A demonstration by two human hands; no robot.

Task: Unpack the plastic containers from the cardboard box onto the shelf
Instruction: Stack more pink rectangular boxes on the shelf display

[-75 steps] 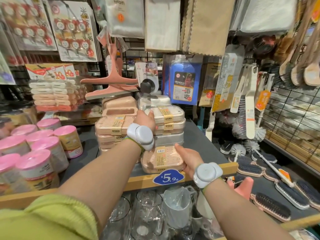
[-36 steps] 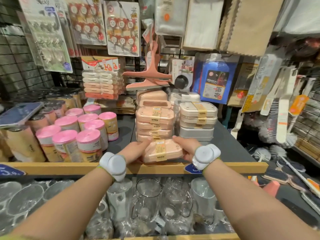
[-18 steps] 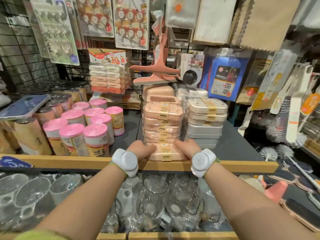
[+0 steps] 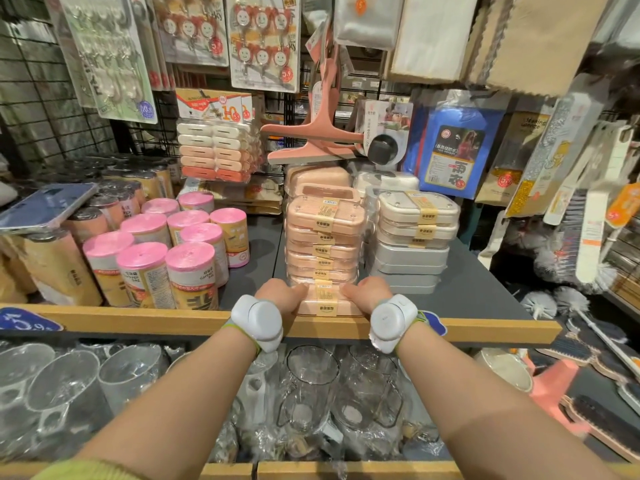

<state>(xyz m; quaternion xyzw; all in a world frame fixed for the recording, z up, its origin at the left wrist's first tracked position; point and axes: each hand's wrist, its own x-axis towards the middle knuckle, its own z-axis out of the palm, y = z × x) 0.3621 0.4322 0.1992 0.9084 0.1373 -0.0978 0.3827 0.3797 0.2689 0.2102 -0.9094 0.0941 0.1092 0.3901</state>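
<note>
A pink plastic container [image 4: 325, 301] with a yellow paper band lies at the front edge of the dark shelf [image 4: 478, 292]. My left hand [image 4: 282, 293] grips its left end and my right hand [image 4: 367, 291] grips its right end. Directly behind it stands a stack of pink containers [image 4: 325, 237], and to the right of that a stack of cream and grey containers [image 4: 412, 244]. No cardboard box is in view.
Pink-capped rolls [image 4: 173, 251] crowd the shelf's left half. A wooden rail [image 4: 491, 332] edges the shelf front. Clear glass jugs [image 4: 308, 386] fill the shelf below. Brushes [image 4: 588, 237] hang at the right, and a pink squeegee [image 4: 317, 133] hangs above the stacks.
My left hand left the top of the stacks and joined the right on the pink container. Both hands set it down on the shelf in front of the pink stack.
</note>
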